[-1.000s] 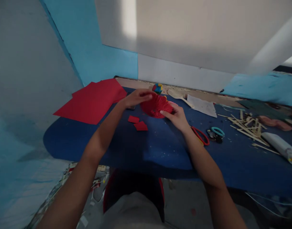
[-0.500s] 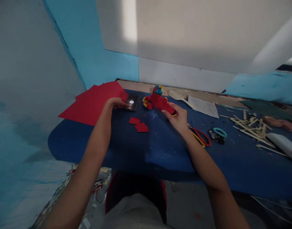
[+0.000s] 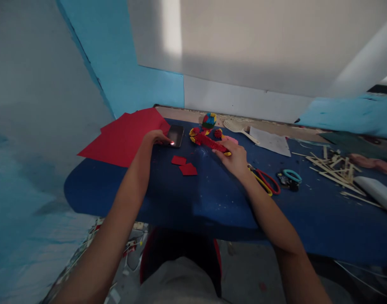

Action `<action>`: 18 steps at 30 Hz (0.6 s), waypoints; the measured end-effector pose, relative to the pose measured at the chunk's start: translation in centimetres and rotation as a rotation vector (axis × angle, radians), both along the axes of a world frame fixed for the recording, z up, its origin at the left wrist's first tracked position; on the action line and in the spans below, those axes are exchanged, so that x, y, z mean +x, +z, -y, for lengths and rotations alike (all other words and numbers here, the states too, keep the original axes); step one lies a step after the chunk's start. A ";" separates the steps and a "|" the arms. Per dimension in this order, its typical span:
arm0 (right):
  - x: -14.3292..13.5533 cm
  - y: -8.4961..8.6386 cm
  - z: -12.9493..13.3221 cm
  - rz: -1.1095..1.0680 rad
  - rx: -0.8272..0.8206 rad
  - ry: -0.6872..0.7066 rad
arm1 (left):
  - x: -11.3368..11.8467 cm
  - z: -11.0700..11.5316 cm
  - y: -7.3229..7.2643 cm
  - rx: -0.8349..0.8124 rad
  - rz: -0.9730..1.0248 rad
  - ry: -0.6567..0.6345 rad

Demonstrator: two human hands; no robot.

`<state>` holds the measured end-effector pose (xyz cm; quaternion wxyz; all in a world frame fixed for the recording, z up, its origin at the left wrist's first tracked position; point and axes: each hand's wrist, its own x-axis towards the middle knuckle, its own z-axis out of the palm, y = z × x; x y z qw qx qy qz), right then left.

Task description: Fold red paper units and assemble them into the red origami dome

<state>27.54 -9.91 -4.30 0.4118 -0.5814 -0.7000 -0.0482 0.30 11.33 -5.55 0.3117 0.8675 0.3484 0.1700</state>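
At the left of the table my left hand (image 3: 158,137) has a finger stretched out to the lower edge of a phone (image 3: 176,134). The phone lies flat with a dark screen and a bright spot by the fingertip. My right hand (image 3: 235,158) grips the near end of a red accordion-folded paper strip (image 3: 209,141). Yellow and red folded pieces (image 3: 195,136) sit at its far end. Just behind it stands a multicoloured pleated ball (image 3: 209,120). Two small red paper pieces (image 3: 187,169) lie in front of the phone.
Large red sheets (image 3: 126,137) lie at the left by the wall. Right of my right hand are scissors (image 3: 267,181) with red and yellow handles, a cutter with a turquoise loop (image 3: 292,175), and wooden sticks (image 3: 335,169). A pale slotted spoon (image 3: 239,128) and white paper (image 3: 271,141) lie behind.
The phone's screen has gone from a lit display to mostly dark. The red folded strip has tipped and looks narrower in my right hand. My left hand has shifted slightly right.
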 end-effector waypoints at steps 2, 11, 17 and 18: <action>-0.1 0.0 0.0 0.034 -0.015 0.012 | 0.3 -1.4 -0.2 -0.070 -0.104 0.030; -0.2 -0.1 -0.1 0.134 -0.053 0.062 | 0.3 -0.8 0.3 -0.184 -0.201 0.122; -0.1 -0.4 -0.2 0.219 -0.057 0.094 | 1.0 1.8 2.4 -0.358 -0.223 0.431; -0.2 -0.4 -0.2 0.225 -0.062 0.104 | 1.0 2.4 2.7 -0.349 -0.181 0.413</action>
